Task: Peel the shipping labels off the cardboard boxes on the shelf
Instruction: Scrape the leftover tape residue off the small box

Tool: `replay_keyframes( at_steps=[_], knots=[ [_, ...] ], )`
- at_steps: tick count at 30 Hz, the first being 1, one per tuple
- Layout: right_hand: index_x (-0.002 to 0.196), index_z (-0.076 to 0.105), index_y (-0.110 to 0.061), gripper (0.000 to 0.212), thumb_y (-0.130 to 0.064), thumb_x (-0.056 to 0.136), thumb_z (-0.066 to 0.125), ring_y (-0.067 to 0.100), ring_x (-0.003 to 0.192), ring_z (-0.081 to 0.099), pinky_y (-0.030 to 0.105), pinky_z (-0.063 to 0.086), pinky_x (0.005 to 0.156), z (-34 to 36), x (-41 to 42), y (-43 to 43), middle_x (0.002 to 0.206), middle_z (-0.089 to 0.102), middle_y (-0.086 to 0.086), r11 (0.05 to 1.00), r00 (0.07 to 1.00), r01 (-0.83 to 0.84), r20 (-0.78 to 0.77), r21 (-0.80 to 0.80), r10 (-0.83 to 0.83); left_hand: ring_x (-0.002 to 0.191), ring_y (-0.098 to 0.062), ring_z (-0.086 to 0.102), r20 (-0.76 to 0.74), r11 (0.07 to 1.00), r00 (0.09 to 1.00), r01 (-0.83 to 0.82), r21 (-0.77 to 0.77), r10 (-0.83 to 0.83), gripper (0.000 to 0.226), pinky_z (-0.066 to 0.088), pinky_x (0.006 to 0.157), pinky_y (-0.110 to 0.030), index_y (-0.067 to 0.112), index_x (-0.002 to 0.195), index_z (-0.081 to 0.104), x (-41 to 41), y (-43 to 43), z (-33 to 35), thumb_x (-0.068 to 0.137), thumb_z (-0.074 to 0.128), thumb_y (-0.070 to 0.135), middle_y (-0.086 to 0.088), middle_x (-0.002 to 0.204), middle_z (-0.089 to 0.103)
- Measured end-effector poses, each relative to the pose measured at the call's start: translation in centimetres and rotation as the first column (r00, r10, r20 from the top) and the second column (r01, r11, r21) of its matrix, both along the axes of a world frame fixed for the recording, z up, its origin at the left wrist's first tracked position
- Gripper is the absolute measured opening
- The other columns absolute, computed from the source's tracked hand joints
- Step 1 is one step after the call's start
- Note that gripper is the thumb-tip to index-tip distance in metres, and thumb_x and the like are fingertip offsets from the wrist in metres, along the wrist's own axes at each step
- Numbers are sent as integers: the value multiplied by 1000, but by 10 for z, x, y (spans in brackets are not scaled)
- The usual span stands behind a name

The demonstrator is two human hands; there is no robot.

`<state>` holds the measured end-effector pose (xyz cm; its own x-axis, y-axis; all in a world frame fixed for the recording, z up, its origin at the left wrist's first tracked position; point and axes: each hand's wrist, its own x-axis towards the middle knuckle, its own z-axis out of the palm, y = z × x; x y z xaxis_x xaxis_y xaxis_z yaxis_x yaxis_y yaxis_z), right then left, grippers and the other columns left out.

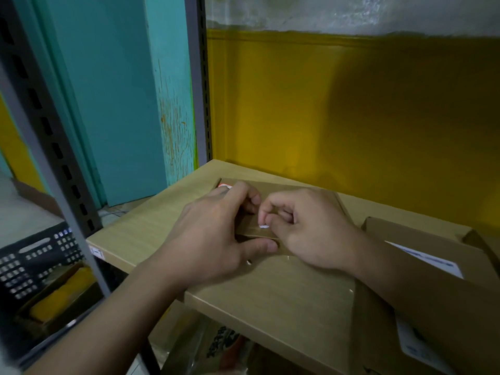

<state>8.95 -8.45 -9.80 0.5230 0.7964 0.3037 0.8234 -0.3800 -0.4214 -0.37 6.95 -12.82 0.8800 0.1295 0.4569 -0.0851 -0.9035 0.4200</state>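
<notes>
While the left hand (216,228) grips the flat cardboard box (284,293) on the shelf (140,228) with curled fingers, the right hand (305,228) pinches a white label scrap (263,226). It is better to pull low and slowly. The neighbouring box (433,293) has its label (427,259) on.

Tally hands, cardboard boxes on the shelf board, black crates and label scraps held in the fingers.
Hands: 2, left hand and right hand
Cardboard boxes: 2, flat box and right box
Black crate: 1
Label scrap, pinched by right hand: 1
Total: 6
</notes>
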Motion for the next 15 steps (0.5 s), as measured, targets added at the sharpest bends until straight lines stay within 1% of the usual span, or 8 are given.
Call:
replay_keyframes(
  at_steps=[1, 3, 7, 11, 15],
  knots=[
    [74, 61, -31, 18, -21, 89, 62, 6, 44, 38, 27, 34, 45, 0, 0, 0, 46, 45, -10, 1000, 1000, 0, -1, -8, 0, 92, -1, 53, -4, 1000, 1000, 2, 2, -2, 57, 48, 78, -35, 46, 107, 43, 0, 0, 0, 64, 66, 74, 20, 101, 55],
    [73, 61, -30, 20, -19, 89, 61, 6, 43, 38, 24, 31, 44, -1, 0, 1, 45, 45, -11, 1000, 1000, -8, -24, -9, 8, 92, -1, 52, -13, 1000, 1000, -1, 6, 1, 57, 48, 77, -34, 46, 107, 42, 0, 0, 0, 64, 66, 74, 20, 101, 55],
    [71, 60, -29, 22, -18, 90, 60, 7, 44, 35, 30, 31, 46, 0, 3, 4, 45, 43, -10, 1000, 999, -12, -40, -26, 11, 91, 1, 50, -23, 1000, 1000, -1, -9, 0, 56, 44, 73, -31, 46, 105, 44, 2, 1, 3, 61, 66, 74, 21, 98, 55],
    [73, 58, -28, 21, -16, 89, 57, 6, 46, 36, 30, 31, 47, -1, 5, 5, 49, 45, -13, 999, 999, -24, -45, -36, 22, 91, 3, 49, -18, 1000, 1000, 9, -28, -9, 55, 40, 69, -29, 47, 102, 43, 2, 2, 2, 60, 67, 73, 23, 97, 55],
    [75, 53, -27, 18, -14, 87, 53, 5, 53, 44, 23, 30, 51, 0, 3, 7, 58, 51, -16, 997, 1000, -27, -3, -69, 26, 89, 2, 52, 1, 999, 1000, 6, -53, -6, 56, 45, 70, -32, 44, 100, 46, 2, 2, 1, 59, 68, 73, 21, 96, 57]
  ],
)
